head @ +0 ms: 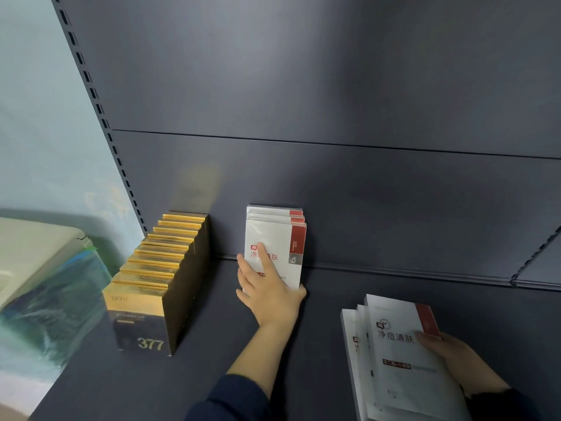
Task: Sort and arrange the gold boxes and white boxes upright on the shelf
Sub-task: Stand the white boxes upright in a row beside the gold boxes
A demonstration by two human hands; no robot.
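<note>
Several gold boxes (pixel 151 278) stand upright in a row on the left of the dark shelf (pixel 349 287), running from the back panel to the front. Three white boxes with red corners (pixel 280 238) stand upright against the back panel. My left hand (pixel 267 290) grips the front white box, index finger laid on its face and thumb at its right edge. At the lower right my right hand (pixel 455 360) holds a stack of three white boxes (pixel 394 354), thumb on the top one.
The shelf's dark back panel (pixel 334 86) rises behind the boxes, with a slotted upright (pixel 100 117) at the left. Left of the shelf sits a pale bin (pixel 33 253) with a bluish plastic bag (pixel 51 308).
</note>
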